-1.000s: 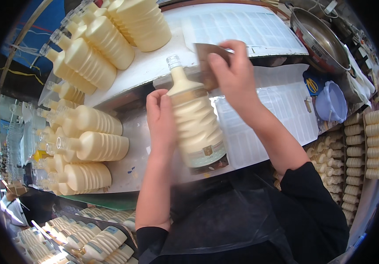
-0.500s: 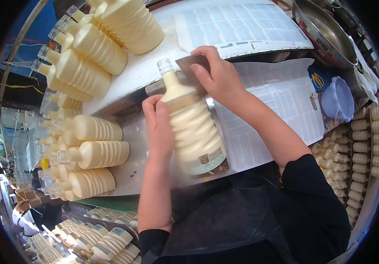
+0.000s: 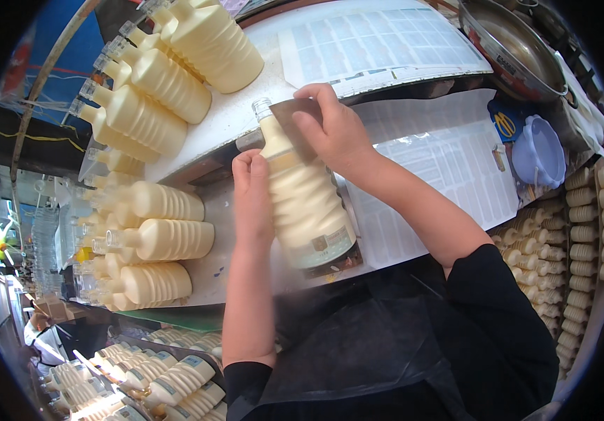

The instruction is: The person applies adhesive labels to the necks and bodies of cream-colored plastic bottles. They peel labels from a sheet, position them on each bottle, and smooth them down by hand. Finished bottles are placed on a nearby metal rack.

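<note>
Head view: pale bottles (image 3: 175, 238) crowd the left of the tabletop (image 3: 223, 210); right hand (image 3: 337, 137) pinches a brown card (image 3: 292, 126), hiding more of the middle bottle (image 3: 307, 207) than before; left hand (image 3: 252, 188) touches that bottle, grip unclear

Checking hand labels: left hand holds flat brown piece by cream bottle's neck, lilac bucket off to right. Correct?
Wrong hand: the head view shows the right hand holding the flat brown piece by the cream bottle's neck. The lilac bucket is off to the right.

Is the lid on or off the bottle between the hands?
Off: the bottle has a clear, ridged neck, bare at the top.
</note>
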Demonstrator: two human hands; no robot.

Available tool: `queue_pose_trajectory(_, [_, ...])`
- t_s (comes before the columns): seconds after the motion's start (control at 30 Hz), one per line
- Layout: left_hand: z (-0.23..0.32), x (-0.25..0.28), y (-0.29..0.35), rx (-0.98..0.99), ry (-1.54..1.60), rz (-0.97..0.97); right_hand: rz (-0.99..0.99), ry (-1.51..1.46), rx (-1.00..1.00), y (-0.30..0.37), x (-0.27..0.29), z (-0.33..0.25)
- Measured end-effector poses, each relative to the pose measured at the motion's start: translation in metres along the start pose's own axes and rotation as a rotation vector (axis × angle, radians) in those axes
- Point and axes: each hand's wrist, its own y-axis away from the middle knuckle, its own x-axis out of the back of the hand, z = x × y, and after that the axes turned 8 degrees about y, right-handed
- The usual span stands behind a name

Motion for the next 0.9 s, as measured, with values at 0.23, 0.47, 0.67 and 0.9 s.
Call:
queue_pose_trajectory(0.23, [0.000,-0.001,0.002,-0.011,0.098,-0.025,0.088,0.150,0.043,0.001,-0.003,0.031])
queue_pose_trajectory(0.47, [0.033,-0.002,0.013,-0.097,0.165,-0.075,0.184,-0.025,0.032,0.013,0.017,0.005])
queue_pose_trajectory(0.67, [0.104,-0.007,0.049,-0.054,-0.109,-0.471,0.128,-0.424,-0.179,0.040,0.049,0.009])
queue_pose_trajectory(0.9, [0.123,-0.005,0.120,-0.751,-0.663,-0.421,0.133,-0.600,-0.354,0.056,0.092,0.012])
